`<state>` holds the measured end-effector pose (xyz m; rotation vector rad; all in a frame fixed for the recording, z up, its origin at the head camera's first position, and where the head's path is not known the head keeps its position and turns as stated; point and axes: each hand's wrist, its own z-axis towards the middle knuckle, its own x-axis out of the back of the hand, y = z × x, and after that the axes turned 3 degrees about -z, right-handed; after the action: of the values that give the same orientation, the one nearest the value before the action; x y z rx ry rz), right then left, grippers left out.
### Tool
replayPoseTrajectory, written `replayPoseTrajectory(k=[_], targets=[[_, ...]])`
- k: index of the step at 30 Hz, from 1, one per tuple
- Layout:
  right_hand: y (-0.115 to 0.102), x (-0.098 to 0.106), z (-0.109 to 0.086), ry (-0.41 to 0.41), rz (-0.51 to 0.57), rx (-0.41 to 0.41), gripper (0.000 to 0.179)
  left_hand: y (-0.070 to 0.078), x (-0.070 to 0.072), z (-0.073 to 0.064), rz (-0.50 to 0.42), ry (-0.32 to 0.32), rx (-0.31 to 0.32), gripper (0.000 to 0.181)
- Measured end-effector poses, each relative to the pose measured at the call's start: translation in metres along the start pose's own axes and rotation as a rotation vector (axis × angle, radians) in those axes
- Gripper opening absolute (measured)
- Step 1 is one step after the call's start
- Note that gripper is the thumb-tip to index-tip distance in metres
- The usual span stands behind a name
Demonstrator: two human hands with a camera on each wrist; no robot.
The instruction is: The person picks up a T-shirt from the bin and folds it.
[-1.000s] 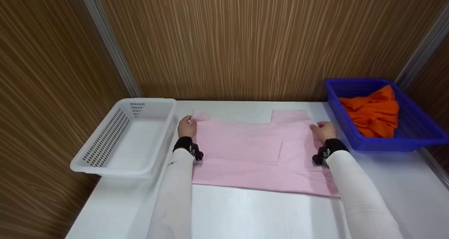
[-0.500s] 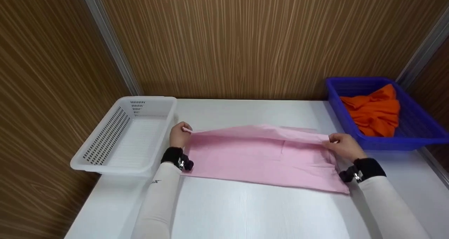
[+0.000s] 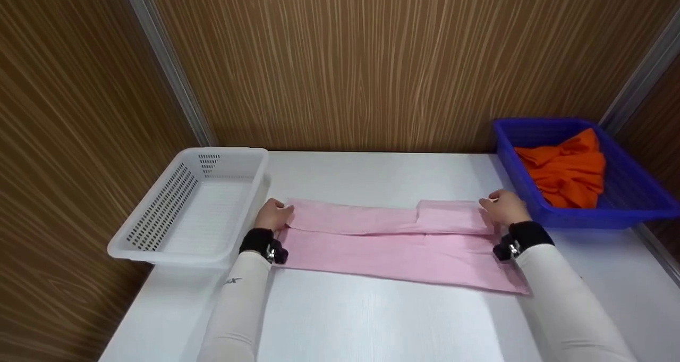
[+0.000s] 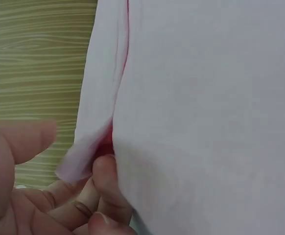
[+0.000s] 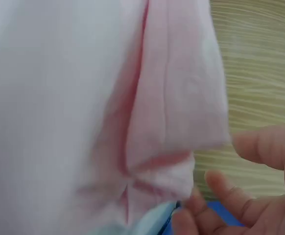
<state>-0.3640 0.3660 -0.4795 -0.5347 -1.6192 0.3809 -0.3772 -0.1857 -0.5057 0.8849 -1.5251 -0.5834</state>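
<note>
A pink folded garment point(image 3: 361, 255) lies crosswise on the white table, a flap point(image 3: 345, 218) of it turned over along its far part. At its left end is my left hand point(image 3: 273, 215); in the left wrist view the thumb point(image 4: 25, 142) stands apart from the fingers, which touch the loose cloth edge from below. My right hand point(image 3: 504, 208) is by the flap's right end. In the right wrist view its thumb point(image 5: 265, 147) and fingers are spread, and the thumb tip comes close to the cloth corner point(image 5: 211, 132). Neither hand pinches the cloth.
A white perforated basket point(image 3: 244, 234) stands at the left of the table. At the right, a blue basket point(image 3: 611, 218) holds a crumpled orange cloth point(image 3: 568, 170). Wood-patterned panels point(image 3: 361, 69) rise behind and at both sides.
The garment's far edge was lifted by both hands and brought toward me, and the cloth now lies folded over on itself. Both hands have let go of it; the right moved slightly left.
</note>
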Motion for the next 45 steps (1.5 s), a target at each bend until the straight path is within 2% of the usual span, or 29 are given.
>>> replayPoseTrajectory(k=[4,7,10,13,17,19,22,25,27,30,32,36,39,42,45], targets=[[-0.011,-0.012,0.019,-0.021,-0.127,0.019,0.068,0.000,0.002,-0.001,0.056,-0.038,-0.013,0.053],[-0.013,-0.019,0.028,-0.054,-0.179,0.020,0.064,-0.001,0.003,-0.001,0.078,-0.036,-0.016,0.053],[-0.011,-0.023,0.032,-0.058,-0.150,0.019,0.049,-0.001,0.004,-0.001,0.091,-0.024,-0.017,0.048],[-0.007,-0.023,0.028,0.028,-0.041,0.069,0.035,-0.001,0.004,-0.001,0.103,-0.020,-0.027,0.045],[-0.004,-0.014,0.007,0.182,0.204,0.197,0.027,-0.003,0.005,-0.001,0.109,-0.031,-0.036,0.044],[-0.004,-0.008,-0.011,0.220,0.337,0.257,0.024,-0.003,0.007,-0.002,0.117,-0.030,-0.039,0.044],[0.001,-0.003,-0.041,0.215,0.459,0.327,0.023,-0.005,0.009,-0.002,0.132,-0.027,-0.032,0.042],[0.007,-0.002,-0.073,0.117,0.482,0.368,0.021,-0.007,0.009,-0.001,0.150,-0.032,-0.030,0.041],[0.011,-0.005,-0.089,0.007,0.416,0.367,0.019,-0.007,0.008,-0.001,0.149,-0.038,-0.022,0.041],[0.014,-0.017,-0.106,-0.145,0.251,0.379,0.022,-0.007,0.007,-0.001,0.136,-0.040,-0.013,0.042],[0.013,-0.028,-0.113,-0.190,0.124,0.395,0.028,-0.007,0.006,-0.001,0.132,-0.043,-0.011,0.043],[0.005,-0.041,-0.126,-0.140,-0.087,0.414,0.036,-0.006,0.006,-0.002,0.108,-0.049,-0.004,0.042],[0.000,-0.040,-0.131,-0.085,-0.185,0.438,0.024,-0.005,0.008,-0.003,0.071,-0.036,0.001,0.041],[-0.001,-0.033,-0.132,-0.022,-0.208,0.474,0.012,-0.003,0.011,-0.004,-0.011,-0.011,-0.022,0.041],[0.001,-0.024,-0.134,0.031,-0.181,0.487,0.013,-0.001,0.014,-0.006,-0.088,0.004,-0.063,0.042]])
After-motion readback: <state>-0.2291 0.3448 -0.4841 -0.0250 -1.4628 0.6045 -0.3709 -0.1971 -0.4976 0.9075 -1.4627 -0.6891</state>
